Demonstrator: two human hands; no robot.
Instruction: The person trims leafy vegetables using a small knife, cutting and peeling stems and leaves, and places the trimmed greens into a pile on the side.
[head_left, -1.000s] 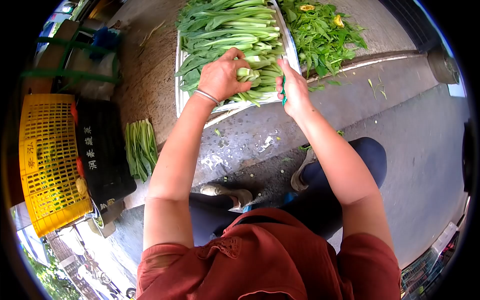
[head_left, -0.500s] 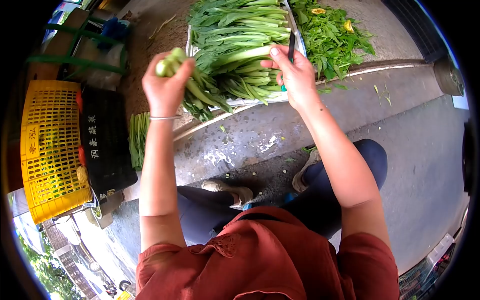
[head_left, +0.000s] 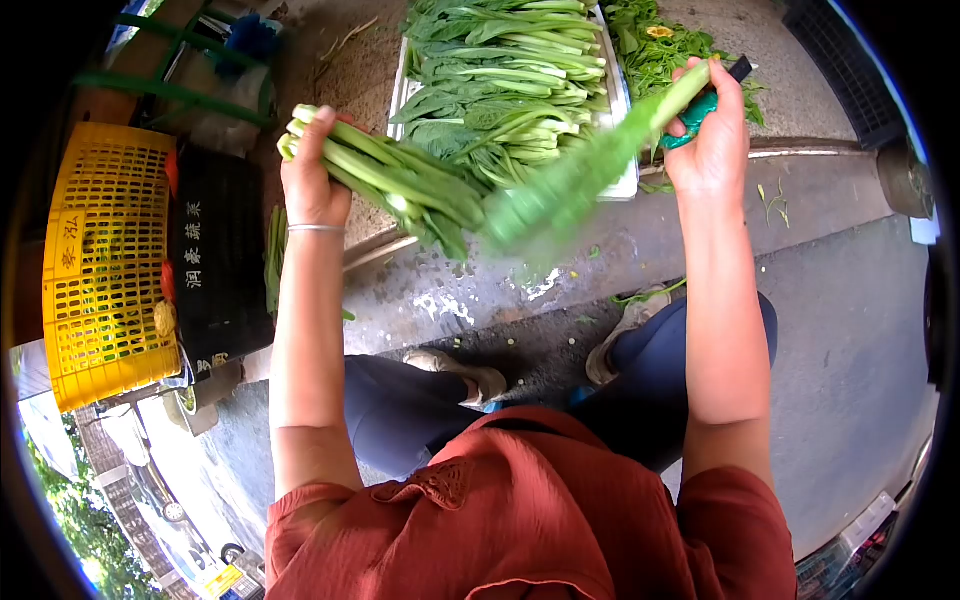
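Note:
My left hand [head_left: 315, 185] is closed around a bunch of leafy green stalks [head_left: 405, 185], cut ends up by the thumb and leaves hanging to the right. My right hand [head_left: 716, 150], raised at the right, pinches the pale end of a single leafy green stalk [head_left: 605, 170]; its leaves are blurred and reach down towards the bunch. Also in my right hand is a green and black tool [head_left: 692, 122] with a dark flat end sticking out past the fingers; its kind is mostly hidden. Behind both hands, more leafy greens [head_left: 500, 75] lie in rows on a white tray [head_left: 618, 105].
Loose green leaves [head_left: 640, 45] lie in a heap right of the tray. At left stand a yellow plastic crate [head_left: 110, 270] and a black crate [head_left: 215, 260]. A raised concrete ledge [head_left: 450, 290] runs before my feet. A dark crate [head_left: 845, 75] is at far right.
My right hand has lifted the single stalk off the tray, moving right and up. My left hand still holds the bunch, now tilted more sideways.

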